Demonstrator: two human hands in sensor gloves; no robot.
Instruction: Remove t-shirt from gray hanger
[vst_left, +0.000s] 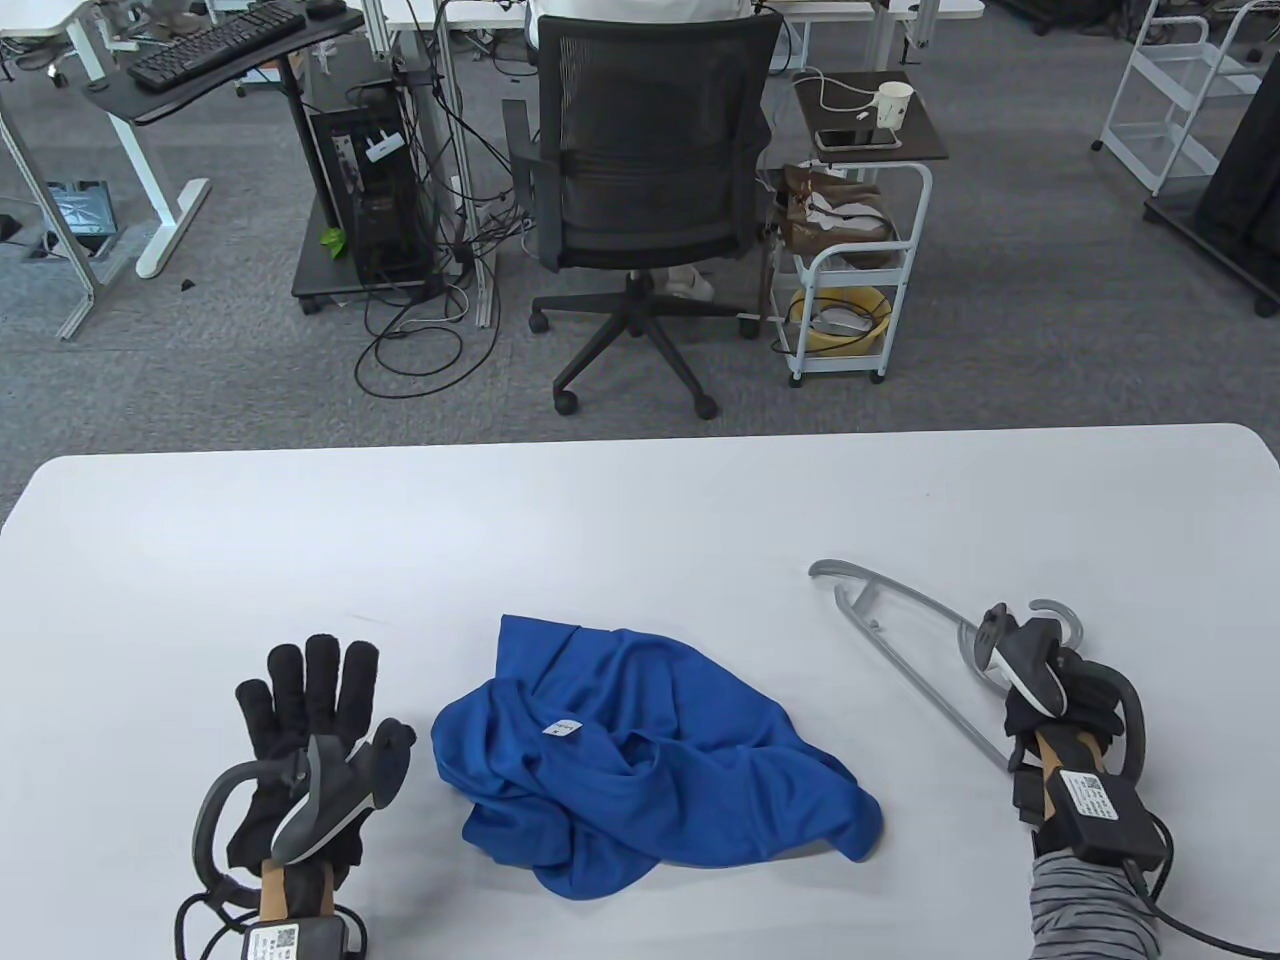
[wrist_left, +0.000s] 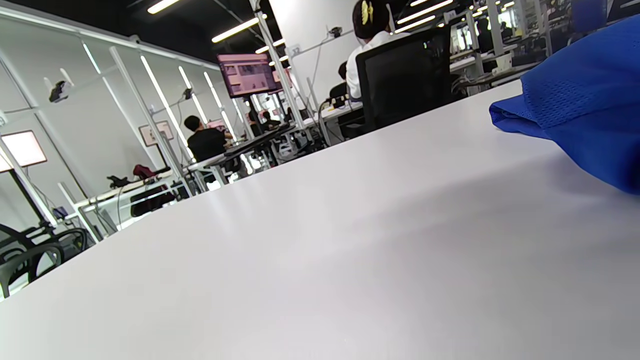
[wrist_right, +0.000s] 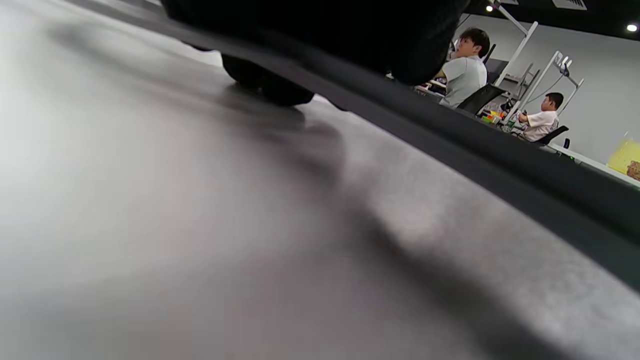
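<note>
A: Where do we locate the t-shirt (vst_left: 650, 750)?

B: We find it crumpled on the white table (vst_left: 640, 500), off the gray hanger (vst_left: 900, 640), which lies apart to its right.

A: Hand status?

B: We see the left hand (vst_left: 300, 730) flat on the table just left of the shirt, fingers (vst_left: 325, 670) extended and slightly spread. The right hand (vst_left: 1050, 690) rests at the hanger's hook end; we cannot tell its finger state.

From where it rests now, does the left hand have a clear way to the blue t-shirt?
Probably yes: the left hand lies flat and open on the table just beside the t-shirt, nothing between.
</note>
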